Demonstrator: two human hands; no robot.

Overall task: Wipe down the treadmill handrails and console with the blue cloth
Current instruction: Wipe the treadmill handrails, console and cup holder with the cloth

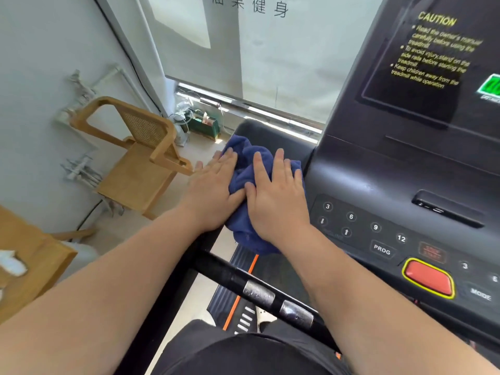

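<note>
Both your hands lie flat on the blue cloth [244,182], which sits bunched on the left handrail [259,132] of the treadmill, right where that rail meets the console [378,169]. Your left hand [213,190] presses on the cloth's left side with its fingers spread and stretched forward; some of them hang past the rail's outer edge, over the floor. Your right hand [276,196] presses on the cloth's right side, fingers extended and pointing away from you, its outer edge just beside the console's wall. Neither hand is clenched: both are open palms bearing down on the fabric, and the thumbs meet near the middle of the cloth. A tail of the cloth hangs off the near edge of the rail, under your right wrist.

To the right of your hands, the console panel shows numbered keys, a PROG key [382,249] and a red stop button [428,277] with a yellow border. Higher up is a screen with a yellow CAUTION notice [438,50]. Below your forearms, a black crossbar [230,274] with two metal grip sensors [278,301] runs diagonally. Off to your left, a wooden chair [140,161] stands on the floor near the wall.
</note>
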